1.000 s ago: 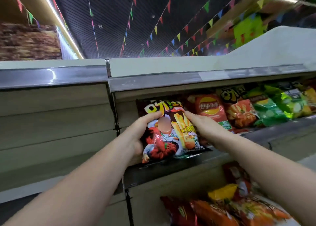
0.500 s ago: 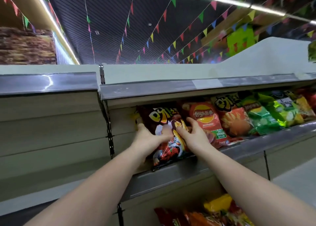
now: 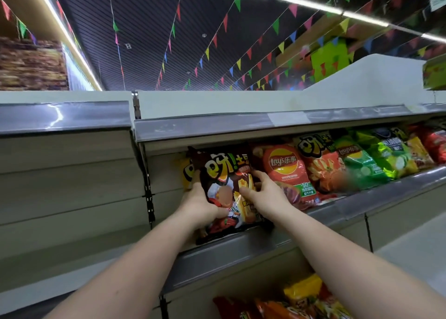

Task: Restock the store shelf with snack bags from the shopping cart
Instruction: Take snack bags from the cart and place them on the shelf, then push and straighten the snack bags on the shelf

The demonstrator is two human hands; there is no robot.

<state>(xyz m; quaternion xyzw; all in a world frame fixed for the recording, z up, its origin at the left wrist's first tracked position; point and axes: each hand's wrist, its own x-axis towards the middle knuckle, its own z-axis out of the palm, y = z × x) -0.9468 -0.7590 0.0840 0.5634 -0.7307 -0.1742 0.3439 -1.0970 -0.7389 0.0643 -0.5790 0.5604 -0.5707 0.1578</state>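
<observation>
The dark brown bag of potato sticks [image 3: 229,193] stands at the left end of the upper shelf [image 3: 241,251], its bottom seam hanging over the shelf's front lip and its top tucked under the shelf above. The left hand [image 3: 200,205] wraps round the bag's left edge, fingers curled behind it and thumb across the lower front. The right hand [image 3: 263,195] pinches the front film near the middle, fingertips dug into the crinkled foil.

It looks like a light, air-puffed thing: soft, slick-skinned, easy to crush, with brittle contents. I'd say the side seams and top crimp are the safest places to hold, since squeezing the belly risks breaking what's inside or letting the glossy film slip.

Just behind it on the left peeks a yellow bag [image 3: 184,174]. Touching its right side is a red Lay's bag [image 3: 287,171], then an orange bag [image 3: 321,166] of the same stick brand, and green Lay's bags [image 3: 362,164] further along. On the lower shelf lie more snack bags [image 3: 289,301]. No shopping cart is in view.
</observation>
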